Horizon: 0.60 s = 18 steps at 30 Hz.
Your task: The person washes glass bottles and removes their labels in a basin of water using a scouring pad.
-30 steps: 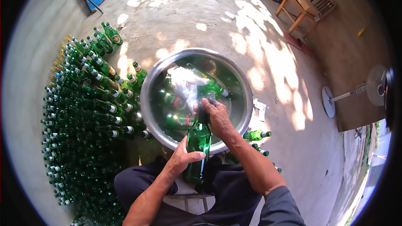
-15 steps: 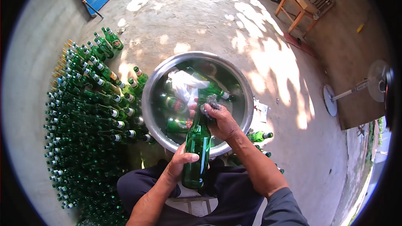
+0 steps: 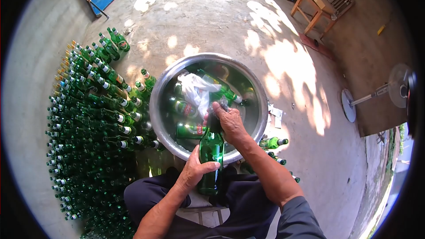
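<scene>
A green glass bottle (image 3: 211,148) with no label showing slants over the near rim of a wide metal basin (image 3: 162,143), its neck toward the water. My left hand (image 3: 198,168) is wrapped round the bottle's lower body, thumb across the front. My right hand (image 3: 228,121) closes round the neck with a grey steel wool scourer (image 3: 224,103), which mostly hides the bottle's mouth. In the basin's water lie several labelled green bottles (image 3: 191,131) and a white cloth (image 3: 197,89), just beyond my right hand.
Densely packed green bottles (image 3: 102,124) stand on the floor to the left. A few bottles (image 3: 273,143) lie right of the basin, near some paper scraps (image 3: 275,116). Farther right are a standing fan (image 3: 349,105) and a wooden chair (image 3: 314,9).
The bottle has shifted slightly right and away from me, with my left hand following. My right hand has turned over the neck, so less of the scourer shows.
</scene>
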{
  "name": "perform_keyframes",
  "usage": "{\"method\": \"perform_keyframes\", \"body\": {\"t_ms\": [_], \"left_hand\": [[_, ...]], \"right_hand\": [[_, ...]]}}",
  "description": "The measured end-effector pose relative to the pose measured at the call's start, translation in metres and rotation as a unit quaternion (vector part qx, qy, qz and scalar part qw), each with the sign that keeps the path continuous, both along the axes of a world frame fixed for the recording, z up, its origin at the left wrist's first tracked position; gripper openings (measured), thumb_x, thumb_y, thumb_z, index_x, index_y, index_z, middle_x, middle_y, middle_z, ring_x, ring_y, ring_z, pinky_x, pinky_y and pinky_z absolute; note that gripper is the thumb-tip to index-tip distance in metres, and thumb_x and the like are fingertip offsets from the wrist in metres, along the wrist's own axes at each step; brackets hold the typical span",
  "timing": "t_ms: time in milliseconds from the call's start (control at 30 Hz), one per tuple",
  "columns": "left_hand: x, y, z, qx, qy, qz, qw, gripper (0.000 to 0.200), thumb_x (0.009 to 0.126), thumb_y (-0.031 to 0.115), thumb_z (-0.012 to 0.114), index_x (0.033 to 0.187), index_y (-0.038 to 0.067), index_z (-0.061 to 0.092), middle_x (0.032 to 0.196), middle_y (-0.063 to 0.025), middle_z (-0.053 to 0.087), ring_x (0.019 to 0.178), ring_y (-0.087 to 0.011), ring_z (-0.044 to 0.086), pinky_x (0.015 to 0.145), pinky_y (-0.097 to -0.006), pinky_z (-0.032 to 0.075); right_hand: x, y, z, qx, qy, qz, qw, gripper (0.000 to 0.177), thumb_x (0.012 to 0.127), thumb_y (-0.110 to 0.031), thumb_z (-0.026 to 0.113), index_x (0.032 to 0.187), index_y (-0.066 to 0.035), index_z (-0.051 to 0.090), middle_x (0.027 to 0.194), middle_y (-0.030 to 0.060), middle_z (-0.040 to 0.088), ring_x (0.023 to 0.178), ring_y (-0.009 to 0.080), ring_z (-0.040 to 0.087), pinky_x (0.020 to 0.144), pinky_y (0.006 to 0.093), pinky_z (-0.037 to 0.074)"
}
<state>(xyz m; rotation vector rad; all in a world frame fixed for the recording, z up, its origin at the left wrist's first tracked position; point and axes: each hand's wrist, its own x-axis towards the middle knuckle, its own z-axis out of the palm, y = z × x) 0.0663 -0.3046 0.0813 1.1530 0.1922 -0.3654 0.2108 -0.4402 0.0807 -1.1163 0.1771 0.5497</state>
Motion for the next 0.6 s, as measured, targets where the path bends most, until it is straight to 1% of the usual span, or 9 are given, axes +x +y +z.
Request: {"method": "perform_keyframes", "body": {"t_ms": [167, 233, 267, 333, 433, 467, 533, 567, 600], "left_hand": [[-0.002, 0.006, 0.008, -0.007, 0.005, 0.003, 1.000, 0.077, 0.074, 0.023, 0.081, 0.138, -0.002, 0.047, 0.117, -0.0075, 0.061, 0.108, -0.0151, 0.057, 0.100, -0.0316, 0.045], [-0.001, 0.009, 0.004, -0.037, 0.033, 0.001, 0.999, 0.076, 0.071, 0.024, 0.078, 0.137, -0.001, 0.048, 0.113, -0.0083, 0.062, 0.102, -0.0162, 0.063, 0.089, -0.0317, 0.053], [-0.001, 0.011, 0.003, -0.036, 0.032, 0.000, 0.999, 0.076, 0.071, 0.024, 0.078, 0.137, -0.001, 0.048, 0.113, -0.0083, 0.062, 0.102, -0.0162, 0.063, 0.089, -0.0317, 0.053], [-0.001, 0.013, 0.000, -0.094, 0.043, -0.010, 0.995, 0.073, 0.072, 0.024, 0.077, 0.135, -0.001, 0.048, 0.112, -0.0076, 0.061, 0.099, -0.0159, 0.064, 0.085, -0.0318, 0.055], [0.001, 0.012, -0.003, -0.080, 0.048, 0.002, 0.996, 0.073, 0.072, 0.026, 0.078, 0.133, -0.001, 0.049, 0.108, -0.0076, 0.063, 0.094, -0.0164, 0.065, 0.083, -0.0317, 0.056], [0.001, 0.009, -0.002, -0.079, 0.050, 0.002, 0.996, 0.073, 0.072, 0.026, 0.078, 0.133, -0.001, 0.049, 0.108, -0.0076, 0.063, 0.094, -0.0164, 0.065, 0.083, -0.0317, 0.056], [0.001, 0.000, 0.004, 0.008, -0.007, 0.044, 0.999, 0.071, 0.072, 0.029, 0.078, 0.130, -0.001, 0.050, 0.102, -0.0081, 0.064, 0.086, -0.0171, 0.066, 0.079, -0.0316, 0.058], [0.001, -0.001, 0.002, 0.009, -0.007, 0.042, 0.999, 0.071, 0.072, 0.029, 0.078, 0.130, -0.001, 0.050, 0.102, -0.0081, 0.064, 0.086, -0.0171, 0.066, 0.079, -0.0316, 0.058], [0.002, -0.002, 0.000, 0.005, -0.011, 0.045, 0.999, 0.070, 0.073, 0.030, 0.078, 0.129, -0.001, 0.051, 0.100, -0.0082, 0.064, 0.084, -0.0170, 0.066, 0.077, -0.0313, 0.058]], "right_hand": [[-0.005, -0.010, 0.003, 0.048, -0.007, 0.056, 0.997, 0.030, 0.100, -0.022, 0.069, 0.116, 0.003, 0.066, 0.100, 0.0130, 0.073, 0.086, 0.0208, 0.072, 0.076, 0.0373, 0.062], [-0.005, -0.012, 0.009, 0.114, -0.001, 0.068, 0.991, 0.033, 0.099, -0.018, 0.069, 0.123, 0.004, 0.064, 0.109, 0.0127, 0.072, 0.096, 0.0210, 0.071, 0.085, 0.0386, 0.060], [-0.005, -0.015, 0.013, 0.114, -0.002, 0.067, 0.991, 0.033, 0.099, -0.018, 0.069, 0.123, 0.004, 0.064, 0.109, 0.0127, 0.072, 0.096, 0.0210, 0.071, 0.085, 0.0386, 0.060], [-0.004, -0.018, 0.018, 0.139, -0.029, 0.125, 0.982, 0.035, 0.098, -0.015, 0.069, 0.126, 0.003, 0.061, 0.118, 0.0144, 0.069, 0.107, 0.0242, 0.069, 0.092, 0.0464, 0.060], [-0.006, -0.015, 0.011, 0.051, -0.095, 0.149, 0.983, 0.031, 0.099, -0.017, 0.069, 0.122, 0.004, 0.064, 0.111, 0.0141, 0.071, 0.101, 0.0237, 0.071, 0.089, 0.0443, 0.062], [-0.005, -0.014, 0.006, 0.052, -0.093, 0.148, 0.983, 0.031, 0.099, -0.017, 0.069, 0.122, 0.004, 0.064, 0.111, 0.0141, 0.071, 0.101, 0.0237, 0.071, 0.089, 0.0443, 0.062], [-0.001, -0.011, -0.003, 0.027, -0.077, 0.129, 0.988, 0.027, 0.100, -0.018, 0.068, 0.115, 0.004, 0.067, 0.102, 0.0138, 0.072, 0.092, 0.0234, 0.072, 0.083, 0.0411, 0.063], [-0.001, -0.008, -0.005, -0.005, -0.113, 0.102, 0.988, 0.027, 0.101, -0.022, 0.067, 0.108, 0.005, 0.068, 0.093, 0.0137, 0.073, 0.082, 0.0231, 0.073, 0.076, 0.0384, 0.063], [0.000, -0.006, -0.006, -0.005, -0.114, 0.100, 0.988, 0.027, 0.101, -0.022, 0.067, 0.108, 0.005, 0.068, 0.093, 0.0137, 0.073, 0.082, 0.0231, 0.073, 0.076, 0.0384, 0.063]]}}
